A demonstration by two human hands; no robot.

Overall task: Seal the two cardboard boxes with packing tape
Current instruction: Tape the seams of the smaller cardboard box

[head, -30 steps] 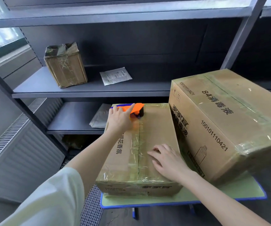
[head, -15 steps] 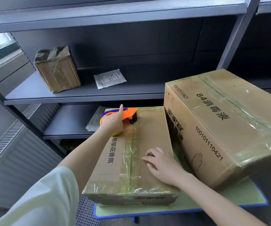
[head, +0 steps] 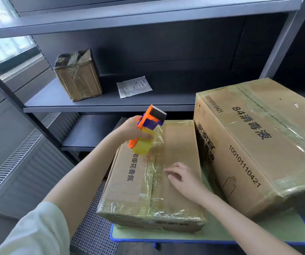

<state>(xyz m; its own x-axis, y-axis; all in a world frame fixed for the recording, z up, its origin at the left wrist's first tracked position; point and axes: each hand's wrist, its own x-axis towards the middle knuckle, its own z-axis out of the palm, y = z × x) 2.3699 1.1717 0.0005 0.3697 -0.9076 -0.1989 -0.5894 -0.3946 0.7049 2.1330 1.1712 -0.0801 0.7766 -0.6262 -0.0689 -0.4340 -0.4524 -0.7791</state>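
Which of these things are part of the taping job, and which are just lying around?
In use: tape dispenser, gripped by the left hand; smaller box, under the right hand; larger box beside it.
Lying about: small taped box and white packet on the shelf.

The left hand (head: pixel 130 128) has lifted the tape dispenser (head: pixel 146 126) off the far end of the smaller box (head: pixel 177 144). A second ago it lay flat against the box's top at its far edge. Now it is held above that end, tilted, with its cutter end pointing up and the yellow roll lowest.
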